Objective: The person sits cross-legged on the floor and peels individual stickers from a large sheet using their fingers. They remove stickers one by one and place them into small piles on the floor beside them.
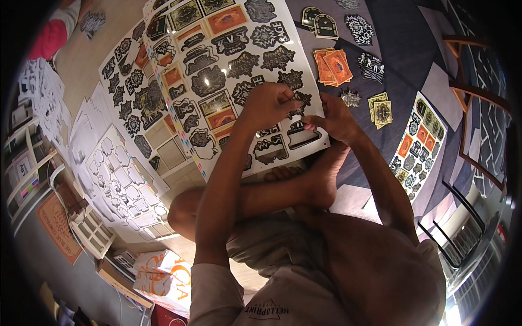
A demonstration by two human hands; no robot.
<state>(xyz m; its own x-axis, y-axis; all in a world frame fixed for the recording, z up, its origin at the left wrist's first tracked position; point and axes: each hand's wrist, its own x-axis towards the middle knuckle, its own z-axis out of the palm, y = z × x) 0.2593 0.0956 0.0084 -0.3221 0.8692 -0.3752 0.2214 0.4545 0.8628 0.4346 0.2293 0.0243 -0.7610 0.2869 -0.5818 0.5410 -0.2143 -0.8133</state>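
A large white sticker sheet (302,54), printed with rows of black, grey, orange and gold designs, slants across my lap and the floor. My left hand (267,106) is closed in a pinch over its right part, at a small dark sticker (299,103). Whether that sticker is partly lifted is hard to make out. Around the sheet's right edge my right hand (338,119) is closed, with its thumb on the printed side close to the same sticker. Below the hands, a rounded dark sticker (304,136) lies on the sheet.
Sorted sticker piles sit on the dark patterned rug to the right: orange cards (333,66), gold cards (380,111), arched black ones (319,23). A smaller printed sheet (418,144) lies farther right, near wooden chair legs (465,92). Cut-out backing sheets (117,179) spread left.
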